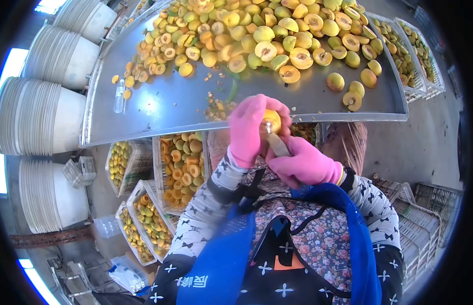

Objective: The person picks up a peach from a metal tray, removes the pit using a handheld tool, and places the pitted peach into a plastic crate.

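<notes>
The left hand point(247, 127) curls its fingers round a peach point(273, 120); the right hand point(310, 162) grips a metal-tipped tool point(278, 146), which could slip on juicy flesh and jab it.

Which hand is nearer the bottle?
Left. The left hand, holding a fruit, is right of the bottle, at the table's near rim; the right hand, gripping a tool, is farther right.
</notes>
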Tool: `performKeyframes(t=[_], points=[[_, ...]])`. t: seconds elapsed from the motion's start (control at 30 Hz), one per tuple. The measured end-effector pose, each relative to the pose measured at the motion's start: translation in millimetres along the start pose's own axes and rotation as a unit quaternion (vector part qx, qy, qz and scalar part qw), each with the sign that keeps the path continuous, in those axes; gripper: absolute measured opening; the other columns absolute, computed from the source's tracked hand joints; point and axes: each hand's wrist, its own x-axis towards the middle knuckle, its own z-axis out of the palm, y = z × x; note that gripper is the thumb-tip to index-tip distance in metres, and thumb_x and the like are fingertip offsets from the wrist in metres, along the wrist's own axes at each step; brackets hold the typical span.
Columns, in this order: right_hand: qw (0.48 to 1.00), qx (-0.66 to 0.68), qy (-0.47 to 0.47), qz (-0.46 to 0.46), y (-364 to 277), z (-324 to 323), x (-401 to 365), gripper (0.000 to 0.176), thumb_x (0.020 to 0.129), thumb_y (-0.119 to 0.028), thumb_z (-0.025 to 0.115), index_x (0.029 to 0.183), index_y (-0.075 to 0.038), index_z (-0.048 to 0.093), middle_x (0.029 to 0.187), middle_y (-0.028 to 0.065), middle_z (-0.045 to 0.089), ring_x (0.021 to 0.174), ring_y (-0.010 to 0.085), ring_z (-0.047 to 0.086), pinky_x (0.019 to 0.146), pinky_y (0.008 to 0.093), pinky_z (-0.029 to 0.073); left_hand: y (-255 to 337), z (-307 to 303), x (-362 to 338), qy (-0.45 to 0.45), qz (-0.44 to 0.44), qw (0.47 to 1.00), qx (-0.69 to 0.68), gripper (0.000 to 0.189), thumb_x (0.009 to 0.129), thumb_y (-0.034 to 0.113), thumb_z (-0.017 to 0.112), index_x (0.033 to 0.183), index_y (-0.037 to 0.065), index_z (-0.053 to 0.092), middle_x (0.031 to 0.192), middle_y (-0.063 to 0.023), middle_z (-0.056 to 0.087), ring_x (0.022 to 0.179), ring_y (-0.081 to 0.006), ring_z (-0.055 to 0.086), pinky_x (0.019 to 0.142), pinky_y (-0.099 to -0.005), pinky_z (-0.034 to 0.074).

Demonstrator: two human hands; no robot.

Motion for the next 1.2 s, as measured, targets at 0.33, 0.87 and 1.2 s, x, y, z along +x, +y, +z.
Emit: performKeyframes(t=[0.33,0.87,1.2], points=[[0.996,-0.037,-0.018,0.084,5,-24,-1,0.025,0.088,-0.015,0.066,0.108,-0.001,0.059,0.072,0.0005,0.057,0.051,0.0079,0.05,0.044,0.0223,0.037,0,-61,-3,0.016,-0.098,0.989,-0.11,0.041,0.101,0.039,0.052,0.097,0.0,0.062,0.092,-0.0136,0.066,0.081,-0.0242,0.067,0.07,-0.036,0.059],[0.755,-0.564,0.313,0.117,33,-96,12,0.03,0.085,-0.02,0.068,0.109,-0.005,0.063,0.092,0.0155,0.067,0.086,0.0256,0.066,0.081,0.0373,0.05,-124,-334,-189,0.4,-0.137,0.69,0.587,0.057,0.083,0.033,0.074,0.13,0.006,0.058,0.126,-0.0171,0.058,0.116,-0.0327,0.057,0.095,-0.0395,0.049],[0.819,-0.501,0.278,-0.017,32,-71,0,0.035,0.086,-0.025,0.07,0.108,0.001,0.06,0.094,0.0232,0.065,0.091,0.0388,0.065,0.078,0.0425,0.051,-162,-374,-181,0.146,-0.169,0.623,0.749,0.025,0.085,0.031,0.064,0.096,0.01,0.071,0.091,-0.0173,0.069,0.086,-0.0362,0.066,0.078,-0.048,0.053]])
